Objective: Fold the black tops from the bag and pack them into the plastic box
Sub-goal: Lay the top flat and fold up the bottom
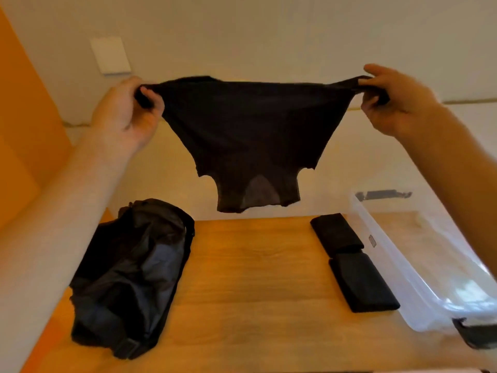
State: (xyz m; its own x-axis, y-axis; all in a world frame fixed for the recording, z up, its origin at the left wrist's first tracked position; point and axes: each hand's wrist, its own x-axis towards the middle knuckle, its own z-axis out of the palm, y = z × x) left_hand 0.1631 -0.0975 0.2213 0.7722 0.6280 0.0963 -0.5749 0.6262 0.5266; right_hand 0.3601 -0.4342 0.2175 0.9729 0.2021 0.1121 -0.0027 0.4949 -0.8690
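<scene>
The person holds a black top (252,130) stretched in the air across the middle of the frame. The left hand (129,111) and right hand (387,100) are far apart, each with fingers curled tight round a bunched end of the fabric. The garment hangs above the far edge of the wooden table (255,292).

A small label (372,240) on the near wall of the clear plastic box (395,265), at the right of the frame, is too blurred to read. Two folded black tops (363,281) lie end to end on the table just left of the box. A dark bag (131,275) sits crumpled at lower left. A white wall plate (110,55) shows at upper left.
</scene>
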